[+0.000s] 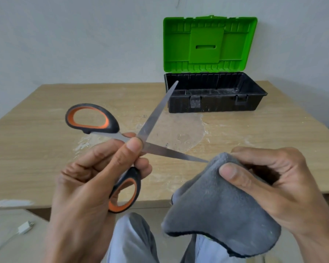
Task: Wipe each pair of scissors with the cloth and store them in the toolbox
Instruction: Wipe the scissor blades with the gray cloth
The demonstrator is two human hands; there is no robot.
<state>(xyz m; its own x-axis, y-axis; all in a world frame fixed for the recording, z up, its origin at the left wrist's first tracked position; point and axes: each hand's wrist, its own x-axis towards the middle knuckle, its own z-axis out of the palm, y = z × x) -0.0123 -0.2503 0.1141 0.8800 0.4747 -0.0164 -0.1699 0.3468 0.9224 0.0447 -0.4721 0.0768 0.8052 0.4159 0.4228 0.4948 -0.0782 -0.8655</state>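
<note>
Tabletop point(36, 158): pale wood-grain laminate, matte, blotched with dried whitish residue in front of the toolbox point(217, 105). Cloth point(217, 209): grey, fleecy, dark-hemmed, held well forward of the toolbox; right hand point(273, 183) pinches a fold between thumb and curled fingers. Scissors point(154, 114): tapered steel blades spread wide, black oval handles lined orange, forward-left of the toolbox, one tip touching the cloth; left hand point(87, 183) grips them at the pivot. Toolbox: rectangular black ribbed plastic, green lid point(207, 44) upright.

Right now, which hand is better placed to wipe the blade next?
Right: the right hand pinches the cloth at one blade's tip, while the left hand holds the open scissors near their pivot.
</note>
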